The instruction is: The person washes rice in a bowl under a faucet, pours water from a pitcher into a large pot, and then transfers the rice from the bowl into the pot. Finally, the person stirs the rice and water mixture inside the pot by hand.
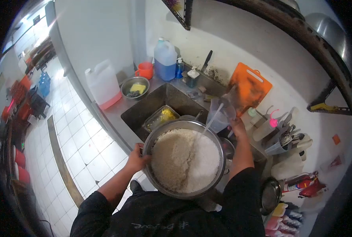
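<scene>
My left hand (pixel 137 158) grips the left edge of a large round metal pot (pixel 155 187), which is held level in front of my body. Inside it is rice (pixel 172 164), brownish on the left side and whiter on the right. My right hand (pixel 238 128) is closed around a clear plastic pitcher (pixel 218 115), tilted over the pot's far rim. A thin stream of water (pixel 205 130) falls from the pitcher onto the rice. The fingers of my right hand are partly hidden behind the pitcher.
Behind the pot is a metal sink (pixel 138 114) with a yellow-stained tray (pixel 164 117). Around it stand plastic jugs (pixel 165 59), a red mug (pixel 145 70), a bowl with a sponge (pixel 135 87), an orange cutting board (pixel 249 87) and utensils (pixel 288 136). A dark shelf hangs overhead.
</scene>
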The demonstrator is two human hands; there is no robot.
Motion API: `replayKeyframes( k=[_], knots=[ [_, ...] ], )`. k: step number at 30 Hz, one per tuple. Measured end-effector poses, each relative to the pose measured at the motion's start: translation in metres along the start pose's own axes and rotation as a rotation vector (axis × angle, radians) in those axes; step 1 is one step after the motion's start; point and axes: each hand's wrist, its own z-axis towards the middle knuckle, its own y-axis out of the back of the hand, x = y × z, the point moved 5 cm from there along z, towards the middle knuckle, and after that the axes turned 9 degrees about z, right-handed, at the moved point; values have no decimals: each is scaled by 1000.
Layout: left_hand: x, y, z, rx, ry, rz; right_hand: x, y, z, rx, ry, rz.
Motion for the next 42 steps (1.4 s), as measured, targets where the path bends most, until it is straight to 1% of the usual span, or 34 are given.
replayKeyframes(
  k=[2, 3, 5, 6, 8, 10, 11, 12, 14, 15, 16, 17, 18, 19, 20, 21, 22, 24, 25, 26, 27, 28, 30, 32, 33, 34, 36, 37, 38, 40, 41, 42],
  knots=[
    [7, -1, -1, -4, 7, -32, -24, -6, 10, 42, 21, 369],
    [15, -2, 0, -14, 21, -84, -38, -8, 14, 37, 17, 372],
    [25, -2, -2, -24, 33, -132, -56, 6, 21, -216, 137, 232],
    [29, -1, -7, -34, 7, -142, -67, 12, 20, -217, 135, 235],
    [36, 0, -13, -44, -17, -149, -85, 32, 7, -427, 266, 260],
    [42, -2, -21, 71, -89, -27, -49, 55, -54, -447, 225, 112],
    [33, -5, -29, 206, 36, -330, -66, 64, -63, -507, 242, 115],
    [35, -3, -28, 205, 45, -332, -91, 80, -71, -568, 259, 117],
    [39, -4, -26, 225, -64, -215, -123, 104, -111, -549, 230, 405],
    [45, -7, -23, 247, -24, -313, -136, 121, -134, -592, 207, 371],
    [46, -8, -23, 255, -21, -316, -141, 136, -158, -637, 186, 337],
    [45, -10, -22, 266, -49, -370, -134, 143, -186, -664, 184, 479],
    [43, -12, -24, 278, -78, -426, -114, 143, -219, -690, 183, 622],
    [42, -17, -25, 290, -80, -432, -90, 143, -249, -732, 207, 563],
    [42, -20, -24, 256, -86, -448, -68, 144, -277, -777, 234, 506],
    [43, -20, -21, 223, -94, -463, -53, 149, -305, -824, 180, 347],
    [48, -20, -16, 239, -106, -468, -47, 153, -325, -842, 184, 340],
    [46, -15, -8, 266, -205, -245, -36, 159, -365, -890, 212, 427],
    [43, -8, -5, 279, -221, -252, -27, 159, -383, -913, 228, 472],
    [44, -1, -4, 328, -183, -210, -16, 158, -400, -929, 236, 466],
    [40, 11, -5, 376, -144, -164, -1, 152, -416, -928, 228, 499],
    [31, 27, -6, 390, -156, -163, 14, 144, -434, -929, 218, 533],
    [19, 49, -14, 617, -101, -279, 46, 124, -463, -950, 210, 485],
    [36, 75, -16, 680, -111, -269, 83, 92, -482, -958, 279, 565],
    [47, 96, -16, 596, -234, -131, 107, 69, -488, -954, 295, 636],
    [56, 118, -17, 500, -354, 3, 127, 51, -495, -972, 300, 637],
    [68, 178, -40, 493, -366, -4, 166, 9, -501, -875, 341, 651],
    [77, 213, -52, 477, -363, -15, 184, -17, -503, -791, 393, 694],
    [94, 243, -57, 461, -352, -6, 201, -44, -504, -775, 388, 710],
    [122, 302, -74, 556, -422, 81, 236, -104, -497, -583, 451, 784],
    [131, 337, -83, 538, -311, -79, 243, -129, -490, -489, 448, 820],
    [133, 375, -91, 437, -375, -111, 251, -155, -484, -446, 448, 840]
  ],
)
